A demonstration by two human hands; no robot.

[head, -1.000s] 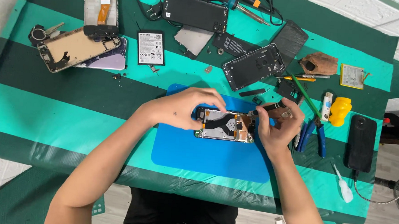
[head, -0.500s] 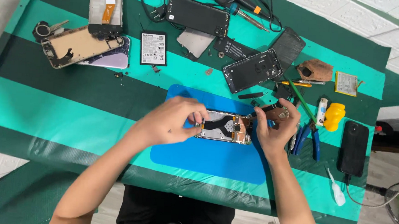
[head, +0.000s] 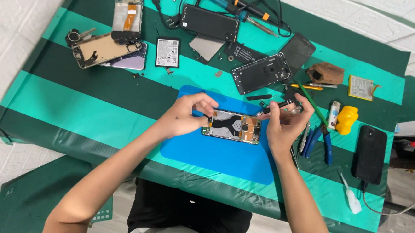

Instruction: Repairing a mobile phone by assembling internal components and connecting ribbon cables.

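An opened phone (head: 232,126) with its back off lies on a blue work mat (head: 215,153), circuit board and metal shield showing. My left hand (head: 188,115) grips the phone's left end, fingers curled over its top edge. My right hand (head: 284,123) holds a thin black screwdriver (head: 277,106) whose tip points down at the phone's right end near the copper-coloured part.
The green striped table (head: 74,103) carries other phone frames (head: 103,50), a battery (head: 167,52), dark back covers (head: 260,72), a soldering iron with cables (head: 243,8), blue pliers (head: 319,137), a yellow bottle (head: 346,120), a black phone (head: 369,154) and a small white bottle (head: 351,199).
The view has shifted a little. My left hand has moved off the phone's middle to its left end, uncovering the board. My right hand stays at the right end with the tool.
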